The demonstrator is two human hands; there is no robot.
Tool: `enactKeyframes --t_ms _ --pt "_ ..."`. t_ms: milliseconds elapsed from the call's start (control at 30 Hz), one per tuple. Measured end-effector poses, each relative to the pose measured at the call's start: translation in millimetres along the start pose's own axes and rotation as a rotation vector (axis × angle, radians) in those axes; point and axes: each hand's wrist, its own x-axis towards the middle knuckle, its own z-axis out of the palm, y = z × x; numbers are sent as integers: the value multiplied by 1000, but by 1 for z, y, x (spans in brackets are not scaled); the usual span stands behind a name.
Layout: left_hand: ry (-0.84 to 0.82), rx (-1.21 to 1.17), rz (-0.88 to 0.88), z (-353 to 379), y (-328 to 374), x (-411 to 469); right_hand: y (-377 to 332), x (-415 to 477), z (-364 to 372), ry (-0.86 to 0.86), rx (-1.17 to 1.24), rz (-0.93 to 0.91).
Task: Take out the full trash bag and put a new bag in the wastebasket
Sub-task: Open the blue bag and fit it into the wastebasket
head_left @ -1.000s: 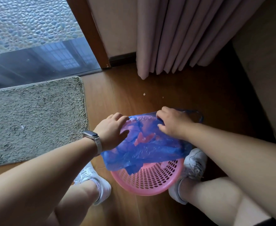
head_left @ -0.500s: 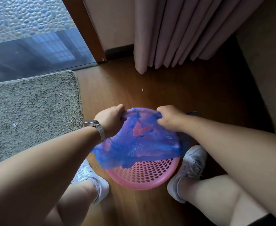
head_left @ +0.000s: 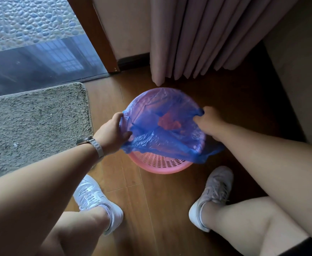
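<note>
Pink wastebasket (head_left: 159,166) on the wooden floor (head_left: 160,209), just beyond two white shoes (head_left: 94,198). Left hand (head_left: 112,131) and right hand (head_left: 209,124) each pinch the blue bag (head_left: 162,139) at opposite sides, stretching its mouth over the far rim, apparently to seat it.

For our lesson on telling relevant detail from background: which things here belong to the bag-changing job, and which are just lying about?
Job:
thin blue plastic trash bag
round pink perforated plastic wastebasket
left hand and right hand, both gripping the bag's edge

Lying about:
grey shaggy floor mat
pale pink pleated curtain
brown wooden floor
</note>
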Motion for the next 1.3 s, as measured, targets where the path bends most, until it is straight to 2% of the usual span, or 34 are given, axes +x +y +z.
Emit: enactKeyframes --t_ms 267,333,400,467,567,633,700,933,1067,1167,1300 --pt "-14 9 21 -5 1 -1 0 -9 -11 -64 -112 -111" --pt "-32 25 5 -7 1 -4 2 -16 -15 -45 -245 -185" --pt "-19 73 31 -10 2 -10 4 -26 -19 15 -429 -342" --pt "33 190 157 -12 6 -18 4 -41 -21 10 -584 -535" --pt "-2 380 423 -16 15 -32 2 -63 -15 -140 -746 -700" --pt "-65 450 529 -14 22 -42 3 -77 -9 -269 -725 -677" --pt "-128 476 563 -12 28 -51 5 -87 -5 -353 -707 -636" --pt "-185 440 722 1 28 -70 14 -100 -12 -377 -696 -756" --pt "-298 434 781 5 23 -72 8 -103 -15 -538 -668 -712" --pt "-368 483 793 4 20 -72 8 -104 -6 -644 -755 -694" --pt "-394 656 860 12 12 -74 13 -101 0 -592 -856 -746"
